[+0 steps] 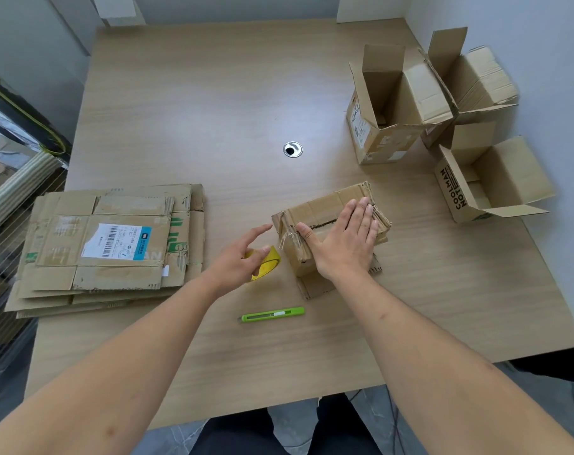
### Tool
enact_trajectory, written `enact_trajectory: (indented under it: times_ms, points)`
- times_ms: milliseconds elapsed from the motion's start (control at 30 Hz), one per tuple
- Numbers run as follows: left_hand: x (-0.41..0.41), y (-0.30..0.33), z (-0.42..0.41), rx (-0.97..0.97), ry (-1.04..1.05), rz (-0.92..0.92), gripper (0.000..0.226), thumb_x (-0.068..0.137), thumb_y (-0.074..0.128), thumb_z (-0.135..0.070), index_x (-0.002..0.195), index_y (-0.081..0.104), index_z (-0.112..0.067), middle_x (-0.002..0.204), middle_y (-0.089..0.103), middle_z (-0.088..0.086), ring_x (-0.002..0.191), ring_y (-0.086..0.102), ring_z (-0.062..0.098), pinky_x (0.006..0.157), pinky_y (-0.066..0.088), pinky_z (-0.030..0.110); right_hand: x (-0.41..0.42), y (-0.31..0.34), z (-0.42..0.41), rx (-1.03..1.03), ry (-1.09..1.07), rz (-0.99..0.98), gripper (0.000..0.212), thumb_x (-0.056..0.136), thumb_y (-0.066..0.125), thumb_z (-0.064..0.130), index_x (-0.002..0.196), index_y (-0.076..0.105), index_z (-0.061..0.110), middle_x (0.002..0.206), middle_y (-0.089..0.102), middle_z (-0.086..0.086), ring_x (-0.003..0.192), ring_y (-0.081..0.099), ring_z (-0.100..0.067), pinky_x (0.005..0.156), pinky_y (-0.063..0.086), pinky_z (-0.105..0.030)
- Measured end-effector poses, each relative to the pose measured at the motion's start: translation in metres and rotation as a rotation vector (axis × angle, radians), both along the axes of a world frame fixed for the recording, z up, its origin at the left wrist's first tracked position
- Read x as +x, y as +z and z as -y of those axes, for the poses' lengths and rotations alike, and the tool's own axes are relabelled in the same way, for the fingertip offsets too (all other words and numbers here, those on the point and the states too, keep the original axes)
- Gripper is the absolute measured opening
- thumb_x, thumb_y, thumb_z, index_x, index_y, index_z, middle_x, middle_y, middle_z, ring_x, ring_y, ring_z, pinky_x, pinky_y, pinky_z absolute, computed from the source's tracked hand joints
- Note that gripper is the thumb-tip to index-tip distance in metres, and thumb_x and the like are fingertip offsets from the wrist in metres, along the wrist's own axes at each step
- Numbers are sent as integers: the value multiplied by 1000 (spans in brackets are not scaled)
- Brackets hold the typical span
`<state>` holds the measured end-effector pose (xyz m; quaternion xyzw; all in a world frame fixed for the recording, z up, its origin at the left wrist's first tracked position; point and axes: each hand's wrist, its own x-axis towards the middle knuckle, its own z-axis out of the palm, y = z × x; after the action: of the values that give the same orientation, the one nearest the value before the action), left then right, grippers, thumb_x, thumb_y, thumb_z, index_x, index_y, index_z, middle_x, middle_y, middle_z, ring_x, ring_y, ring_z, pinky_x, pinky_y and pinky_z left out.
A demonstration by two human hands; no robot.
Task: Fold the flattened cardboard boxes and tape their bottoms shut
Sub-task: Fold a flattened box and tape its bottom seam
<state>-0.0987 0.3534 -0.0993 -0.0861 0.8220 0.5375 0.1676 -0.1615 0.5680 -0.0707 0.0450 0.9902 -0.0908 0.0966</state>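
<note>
- Flaps on the upturned box (pixel 325 231) could spring open if the right hand (pixel 343 239) lifts before tape goes on; the worn, frayed edges look unlikely to stay shut on their own.
- Tape could go on crooked or miss the seam, since only one hand is free to pull and lay it while the other pins the flaps.
- Sliding is another risk: the box sits on a smooth table (pixel 213 103), and a sideways tug on the tape could push it off line.
- Right hand lies flat, palm down, on the closed bottom flaps, fingers straight and together, thumb spread along the near edge; it presses and grips nothing.
- Left hand (pixel 243 254) hovers just left of the box, over the yellow tape roll (pixel 268 265), fingers loosely spread and partly curved; it appears about to take the roll, but I cannot tell that it has hold of it.
- Both forearms reach forward from the near table edge.
- Green knife (pixel 272 314) lies nearer the body than both hands.
- Stack of flat boxes (pixel 108 247) waits well to the left of the left hand; three finished boxes (pixel 390 103) stand beyond and to the right of the right hand.
</note>
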Motion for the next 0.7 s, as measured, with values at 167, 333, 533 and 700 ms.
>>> enact_trajectory:
  times_ms: [167,333,533,700]
  points:
    - [-2,9,-3,-48,89,-34,11,107,57,-28,113,60,-37,60,63,1,50,47,13,57,44,31,-3,0,-2,-96,19,-38,125,82,25,93,161,-6,1,168,-13,-20,156,-17,-30,126,-11,-48]
    - [2,17,-10,-60,118,-7,7,106,59,-24,99,59,-24,72,70,18,46,50,12,50,45,27,0,7,2,-62,105,-175,101,91,44,76,159,21,5,165,13,-27,155,8,-40,123,7,-53]
    - [0,23,-13,-96,117,-6,11,104,61,-23,94,58,-25,65,70,9,47,51,16,50,44,27,26,14,11,-320,709,-691,4,88,64,15,89,67,12,91,60,-8,77,57,-30,64,50,-43]
    - [1,27,-14,-128,104,-26,11,104,61,-22,94,58,-24,64,70,10,47,52,14,50,46,28,66,-17,2,-366,917,-577,11,81,65,6,79,64,17,74,52,0,64,53,-23,46,41,-34]
